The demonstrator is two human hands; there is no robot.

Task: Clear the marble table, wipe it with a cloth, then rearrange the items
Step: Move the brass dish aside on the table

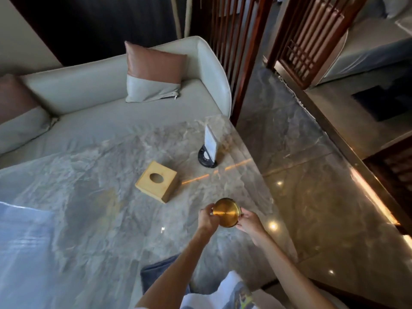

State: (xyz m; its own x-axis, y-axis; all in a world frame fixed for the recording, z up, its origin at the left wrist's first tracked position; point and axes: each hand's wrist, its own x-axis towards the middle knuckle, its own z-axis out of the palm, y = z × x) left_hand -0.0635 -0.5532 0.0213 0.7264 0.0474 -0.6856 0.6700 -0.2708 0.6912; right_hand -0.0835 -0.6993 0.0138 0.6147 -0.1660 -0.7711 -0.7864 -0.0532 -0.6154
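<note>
Over table [100, 208], left hand [207, 219], right hand [249, 223] gripping dish [225, 211]

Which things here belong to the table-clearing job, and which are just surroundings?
Job: marble table; gold round dish, held by left hand and right hand; wooden tissue box; card stand; dark blue cloth.
Surroundings: sofa; two-tone cushion; wooden lattice screen.
</note>
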